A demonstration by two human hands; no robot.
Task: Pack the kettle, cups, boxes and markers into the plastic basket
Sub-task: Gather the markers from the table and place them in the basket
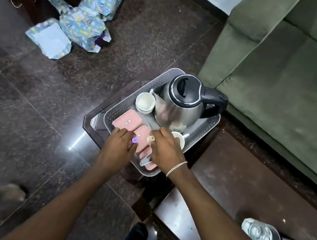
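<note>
Water bottle (262, 235): lies on its side on the near table (189, 216), well apart from the work.
Left hand (118, 146): fingers (130, 146) closed around a marker with a purple cap (134, 140), held over the near boxes.
Right hand (166, 148): fingers closed around a marker with a pale cap (150, 138); a bracelet (176, 168) sits at the wrist.
Plastic basket (112, 114): grey, perforated wall, resting on a small dark table (91, 123) beside the green sofa (287, 79).
Pink boxes (127, 120): lie flat along the basket's left side, the nearest partly hidden by the hands; a small metallic item (145, 162) lies on it, identity unclear.
Cups (145, 101): one white cup left of the kettle, a second (179, 139) just beyond the right hand.
Kettle (181, 102): steel, upright, filling the far right part of the basket.
Stage (judged): markers about to be set down; all else appears packed.
Risk (judged): little free floor remains, so round markers released onto box lids may roll off; the right hand, close to the cup, could knock it.
Wrapped parcels (86, 20): on the floor (30, 97), far left.
</note>
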